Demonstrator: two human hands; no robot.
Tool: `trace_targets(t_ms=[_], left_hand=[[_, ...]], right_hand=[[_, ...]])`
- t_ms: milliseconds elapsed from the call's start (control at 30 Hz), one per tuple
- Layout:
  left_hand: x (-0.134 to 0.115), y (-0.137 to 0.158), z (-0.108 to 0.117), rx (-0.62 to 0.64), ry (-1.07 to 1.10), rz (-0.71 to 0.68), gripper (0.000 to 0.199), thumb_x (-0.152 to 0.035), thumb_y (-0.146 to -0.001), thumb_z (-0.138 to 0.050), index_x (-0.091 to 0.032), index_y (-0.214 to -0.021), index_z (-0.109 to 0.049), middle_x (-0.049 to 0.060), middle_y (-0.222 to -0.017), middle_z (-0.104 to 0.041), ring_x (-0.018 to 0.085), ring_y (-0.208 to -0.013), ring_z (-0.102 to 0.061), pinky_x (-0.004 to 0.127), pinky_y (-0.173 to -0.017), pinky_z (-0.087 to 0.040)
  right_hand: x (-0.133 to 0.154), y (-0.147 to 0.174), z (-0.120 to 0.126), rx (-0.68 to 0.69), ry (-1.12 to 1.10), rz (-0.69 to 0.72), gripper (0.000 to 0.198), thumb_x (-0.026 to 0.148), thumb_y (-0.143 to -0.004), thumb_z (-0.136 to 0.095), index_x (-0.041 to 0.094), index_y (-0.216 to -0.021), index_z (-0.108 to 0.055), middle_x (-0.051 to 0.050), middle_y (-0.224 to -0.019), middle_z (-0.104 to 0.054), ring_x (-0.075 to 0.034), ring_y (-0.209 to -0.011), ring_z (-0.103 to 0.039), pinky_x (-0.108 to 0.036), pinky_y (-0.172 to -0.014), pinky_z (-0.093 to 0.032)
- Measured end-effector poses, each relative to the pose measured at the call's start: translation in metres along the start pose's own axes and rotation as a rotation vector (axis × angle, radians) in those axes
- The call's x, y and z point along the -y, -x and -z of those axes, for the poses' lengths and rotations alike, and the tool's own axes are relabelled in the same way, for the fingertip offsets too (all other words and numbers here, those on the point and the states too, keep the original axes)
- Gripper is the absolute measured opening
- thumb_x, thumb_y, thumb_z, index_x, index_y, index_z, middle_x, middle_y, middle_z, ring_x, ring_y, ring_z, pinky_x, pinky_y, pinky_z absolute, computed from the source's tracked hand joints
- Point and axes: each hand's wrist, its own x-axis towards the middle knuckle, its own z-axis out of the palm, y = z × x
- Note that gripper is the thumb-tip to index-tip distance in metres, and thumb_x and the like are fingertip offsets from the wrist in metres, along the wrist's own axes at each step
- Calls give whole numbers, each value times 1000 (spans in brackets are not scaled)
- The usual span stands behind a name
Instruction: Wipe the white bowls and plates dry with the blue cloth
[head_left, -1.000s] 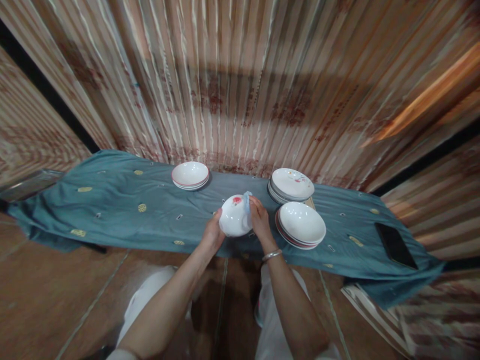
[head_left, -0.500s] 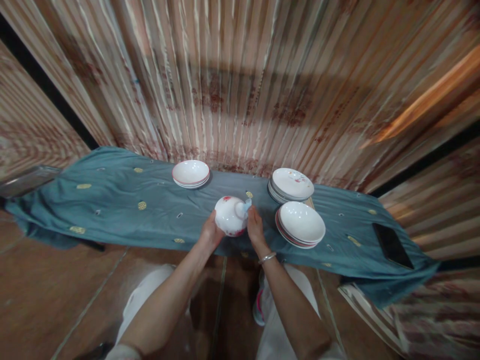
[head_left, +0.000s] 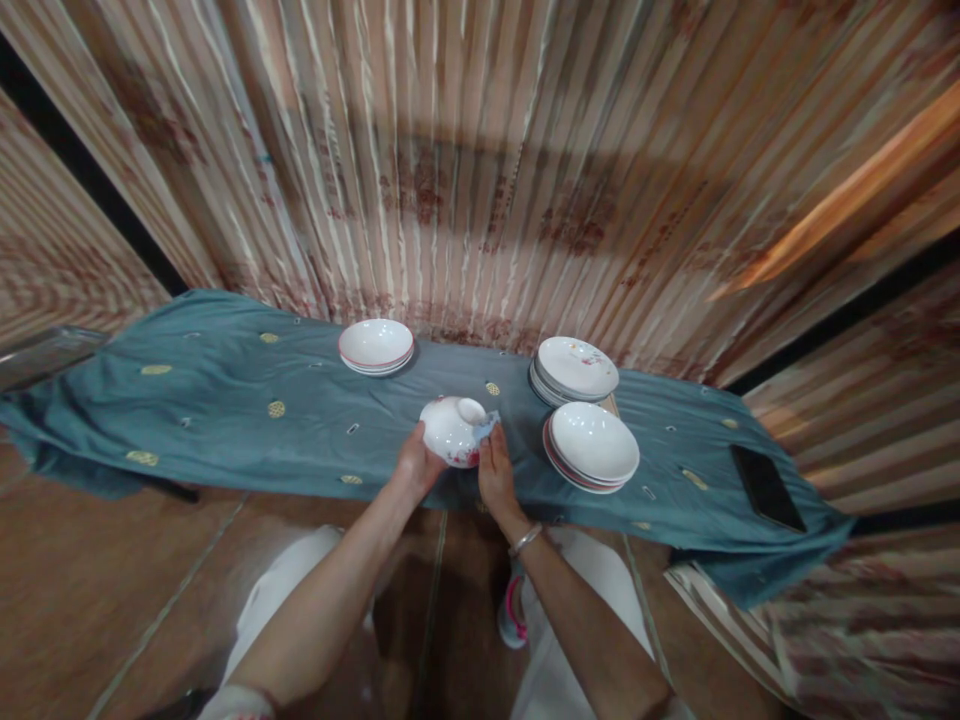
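Observation:
Above the table's front half I hold a white bowl (head_left: 448,428) with red flowers, its foot ring turned up and away from me. My left hand (head_left: 418,462) grips the bowl's rim from the left, fingers partly hidden beneath it. A light blue cloth (head_left: 486,424) is pressed to the bowl's right side by my right hand (head_left: 495,470), which has a silver bangle at the wrist. Right of my hands stands a stack of white bowls (head_left: 596,442) with reddish rims. Behind that is a stack of plates (head_left: 577,367) with a floral pattern.
Another stack of red-rimmed bowls (head_left: 376,344) stands at the back left on the teal tablecloth (head_left: 225,400). A black phone (head_left: 766,487) lies near the right end. A pleated curtain (head_left: 465,200) hangs close behind the table.
The bowl has tilted in my hands, so its foot ring now points more upward. My right hand has shifted with the cloth along the bowl's right side.

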Motion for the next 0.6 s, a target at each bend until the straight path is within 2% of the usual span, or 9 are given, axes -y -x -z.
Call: trace_targets(t_ms=[200,367,467,600], left_hand=[[1,-1,-1,-25,-5,13,49,-30,-98,-39,-14,-143,-50,14,-121,-73,29,-117,-66,47,-104,-50],[3,-4,2,15,21,-8,51,-32,-97,-44,-14,-145,-49,15,-124,-71,29,-113,-68,46,-101,-52],[2,-2,-2,-22,50,-10,48,-26,-100,-37,-11,-143,-50,14,-120,-73,26,-109,-69,41,-101,-52],[-1,4,-10,-90,62,0,48,-25,-102,-32,-8,-142,-51,12,-110,-77,23,-105,-71,35,-100,-52]], right_hand=[[1,26,3,73,152,136,66,48,-102,-28,9,-155,-31,-17,-164,-25,-25,-153,-21,-49,-125,-21],[-2,47,5,124,390,358,60,30,-103,-29,10,-159,-18,-20,-166,-13,-28,-155,-10,-56,-122,-25],[-4,53,7,120,529,482,60,21,-102,-33,12,-159,-17,-21,-166,-14,-31,-155,-7,-58,-119,-30],[-1,54,9,151,691,577,62,14,-97,-38,14,-158,-23,-21,-163,-25,-35,-154,-11,-60,-112,-38]])
